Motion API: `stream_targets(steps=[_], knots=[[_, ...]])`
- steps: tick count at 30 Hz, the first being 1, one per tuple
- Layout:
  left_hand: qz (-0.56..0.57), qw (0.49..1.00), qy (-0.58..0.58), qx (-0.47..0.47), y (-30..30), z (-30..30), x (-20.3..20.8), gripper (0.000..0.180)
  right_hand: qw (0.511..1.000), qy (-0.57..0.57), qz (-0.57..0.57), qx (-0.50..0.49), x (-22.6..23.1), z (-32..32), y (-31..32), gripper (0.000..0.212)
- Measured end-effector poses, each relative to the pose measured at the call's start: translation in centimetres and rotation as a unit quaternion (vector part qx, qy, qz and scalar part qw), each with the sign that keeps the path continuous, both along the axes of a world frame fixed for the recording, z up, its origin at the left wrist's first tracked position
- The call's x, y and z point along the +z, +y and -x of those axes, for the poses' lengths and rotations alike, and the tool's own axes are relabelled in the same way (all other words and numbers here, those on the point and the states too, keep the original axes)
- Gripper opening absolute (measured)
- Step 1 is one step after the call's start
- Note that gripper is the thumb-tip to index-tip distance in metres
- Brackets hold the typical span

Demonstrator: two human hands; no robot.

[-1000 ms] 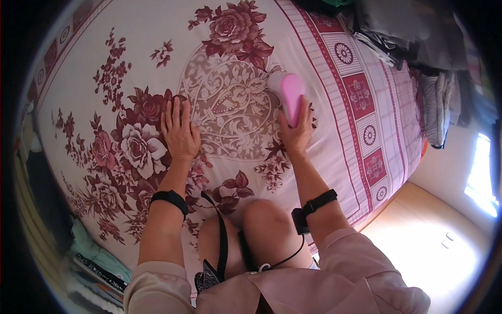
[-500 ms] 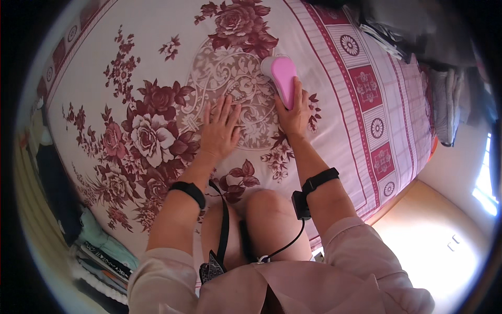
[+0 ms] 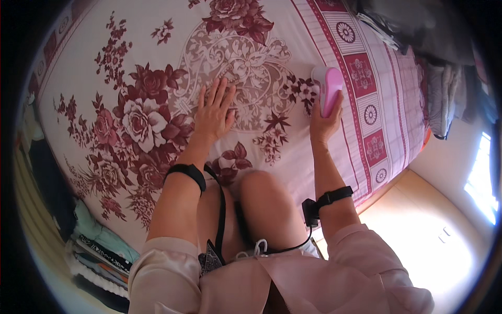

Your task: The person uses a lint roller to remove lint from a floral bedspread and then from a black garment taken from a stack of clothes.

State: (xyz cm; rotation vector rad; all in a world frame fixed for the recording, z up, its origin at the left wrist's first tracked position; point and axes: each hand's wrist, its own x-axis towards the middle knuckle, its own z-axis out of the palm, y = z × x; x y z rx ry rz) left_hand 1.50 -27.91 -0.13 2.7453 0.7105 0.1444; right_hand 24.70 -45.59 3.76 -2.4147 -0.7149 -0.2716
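My right hand is closed around the pink handle of a fabric shaver. Its broad white head side faces left and seems to rest on or just over the flowered bedsheet, near the red-striped border; whether it touches cannot be told. My left hand lies flat on the sheet with its fingers spread, beside the tan scroll pattern in the middle. Nothing is in that hand. Black straps circle both my forearms.
Folded clothes and dark garments are piled at the bed's right side. Another stack of folded clothes stands at the lower left. My knees press up to the bed's near edge. A bright window is at the far right.
My right hand has carried the fabric shaver to the right, from the scroll pattern over to the border. My left hand stays flat on the sheet; the view has shifted slightly.
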Motion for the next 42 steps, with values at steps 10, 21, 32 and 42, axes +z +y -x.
stream_targets(steps=[10, 21, 32, 42], knots=[[0.094, 0.990, 0.108, -0.009, -5.3, 0.9, 3.0, 0.086, 0.968, 0.133, 0.141, 0.162, 3.2, 5.6, -7.1, 0.070], [0.173, 0.947, 0.269, -0.009, -8.3, 2.2, 7.1, 0.088, 0.927, 0.121, 0.155, 0.319, 4.3, 7.1, -3.8, 0.066], [0.211, 0.929, 0.286, 0.101, -13.7, 4.7, 7.3, 0.089, 0.813, 0.090, 0.185, 0.544, 3.4, 9.8, 1.6, 0.071], [0.191, 0.934, 0.263, 0.152, -14.9, 11.8, 7.0, 0.086, 0.853, 0.070, 0.144, 0.497, 2.2, 14.8, 5.3, 0.074]])
